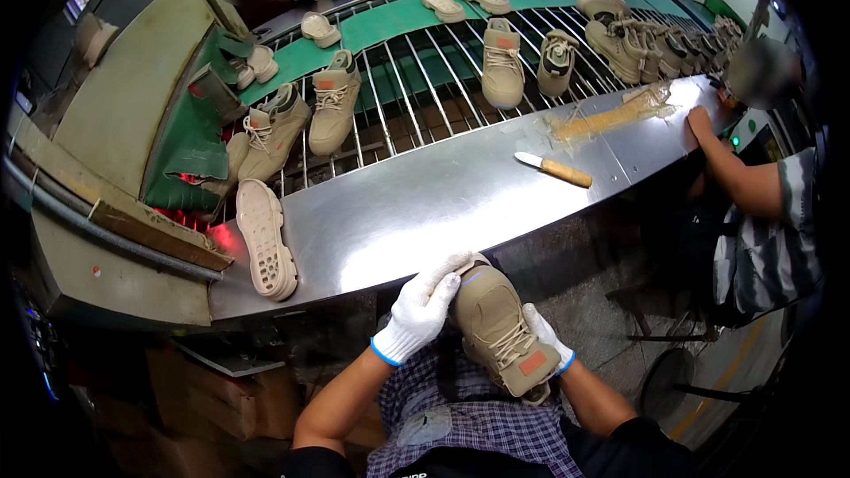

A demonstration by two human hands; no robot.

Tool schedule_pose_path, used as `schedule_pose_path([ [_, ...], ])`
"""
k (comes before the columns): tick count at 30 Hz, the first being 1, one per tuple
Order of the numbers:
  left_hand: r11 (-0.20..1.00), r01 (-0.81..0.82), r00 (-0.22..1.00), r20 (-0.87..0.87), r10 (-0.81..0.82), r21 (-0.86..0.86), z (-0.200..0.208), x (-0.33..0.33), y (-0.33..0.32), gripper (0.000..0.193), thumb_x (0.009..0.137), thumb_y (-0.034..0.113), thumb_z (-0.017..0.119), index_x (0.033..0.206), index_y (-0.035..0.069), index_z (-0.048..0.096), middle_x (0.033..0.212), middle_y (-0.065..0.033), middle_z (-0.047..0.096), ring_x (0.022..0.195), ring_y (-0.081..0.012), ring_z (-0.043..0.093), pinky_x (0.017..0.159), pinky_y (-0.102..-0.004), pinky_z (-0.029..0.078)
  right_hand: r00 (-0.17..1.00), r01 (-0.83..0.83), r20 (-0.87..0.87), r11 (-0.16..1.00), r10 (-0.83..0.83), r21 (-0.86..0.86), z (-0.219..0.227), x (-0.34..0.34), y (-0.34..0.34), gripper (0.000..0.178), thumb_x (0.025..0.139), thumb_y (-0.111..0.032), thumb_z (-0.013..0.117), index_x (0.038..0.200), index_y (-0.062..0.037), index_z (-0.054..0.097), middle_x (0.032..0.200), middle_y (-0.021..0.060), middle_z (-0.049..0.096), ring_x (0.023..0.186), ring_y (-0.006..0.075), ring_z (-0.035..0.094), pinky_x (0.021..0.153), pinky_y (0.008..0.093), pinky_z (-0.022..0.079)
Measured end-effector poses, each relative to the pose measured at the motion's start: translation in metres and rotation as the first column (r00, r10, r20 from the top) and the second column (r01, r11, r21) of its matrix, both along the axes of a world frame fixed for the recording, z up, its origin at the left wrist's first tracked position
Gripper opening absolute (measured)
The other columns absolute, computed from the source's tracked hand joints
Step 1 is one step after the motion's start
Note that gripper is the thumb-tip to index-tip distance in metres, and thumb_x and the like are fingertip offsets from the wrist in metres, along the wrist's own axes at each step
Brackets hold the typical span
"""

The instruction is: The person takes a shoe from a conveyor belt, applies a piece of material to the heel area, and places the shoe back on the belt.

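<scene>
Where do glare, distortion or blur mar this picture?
Head view: white glare washes out part of the metal ledge, red glow at its left end; same view: the green strip bows, corners fall black; head view again: blurred patches at upper left and right, the held shoe fairly sharp.

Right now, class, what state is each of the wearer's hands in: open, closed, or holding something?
Left hand: closed on the tan shoe at its toe end.
Right hand: holding the same shoe's side, partly hidden behind it.
</scene>
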State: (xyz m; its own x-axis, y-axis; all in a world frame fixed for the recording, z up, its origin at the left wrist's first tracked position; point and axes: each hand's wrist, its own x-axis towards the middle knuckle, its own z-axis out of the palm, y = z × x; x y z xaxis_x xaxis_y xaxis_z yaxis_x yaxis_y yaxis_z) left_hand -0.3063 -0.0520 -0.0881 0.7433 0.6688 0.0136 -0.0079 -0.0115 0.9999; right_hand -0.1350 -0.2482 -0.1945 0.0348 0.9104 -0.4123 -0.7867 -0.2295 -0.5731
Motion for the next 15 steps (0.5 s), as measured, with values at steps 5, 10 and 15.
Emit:
schedule_pose_path([
  [5, 0.995, 0.087, 0.996, -0.005, -0.087, 0.048, 0.006, -0.004, 0.005, 0.038, 0.111, 0.004, 0.050, 0.146, -0.007, 0.057, 0.151, -0.0201, 0.060, 0.140, -0.0265, 0.058, 0.121, -0.0381, 0.042, 0.995, -0.093, 0.046, 0.996, 0.093, -0.012, 0.003, 0.007, 0.004, 0.073, 0.112, -0.056, 0.046, 0.143, 0.0099, 0.055, 0.129, 0.0217, 0.071, 0.110, 0.0247, 0.075, 0.091, 0.0378, 0.065],
  [10, 0.985, 0.167, 0.986, -0.026, -0.166, 0.046, 0.011, -0.001, 0.014, 0.038, 0.110, 0.002, 0.047, 0.146, -0.009, 0.056, 0.153, -0.0227, 0.058, 0.141, -0.0287, 0.057, 0.122, -0.0397, 0.041, 0.991, -0.111, 0.069, 0.993, 0.113, -0.032, 0.003, 0.012, 0.004, 0.065, 0.115, -0.049, 0.042, 0.143, 0.0079, 0.055, 0.131, 0.0183, 0.070, 0.113, 0.0211, 0.072, 0.095, 0.0359, 0.062],
  [15, 0.983, 0.167, 0.986, -0.019, -0.166, 0.072, 0.010, 0.000, 0.016, 0.039, 0.109, -0.001, 0.047, 0.146, -0.008, 0.057, 0.147, -0.0193, 0.063, 0.136, -0.0258, 0.061, 0.119, -0.0369, 0.045, 0.991, -0.089, 0.096, 0.996, 0.089, -0.014, 0.004, 0.010, 0.005, 0.061, 0.116, -0.046, 0.042, 0.143, 0.0076, 0.055, 0.132, 0.0164, 0.070, 0.113, 0.0204, 0.071, 0.098, 0.0356, 0.061],
])
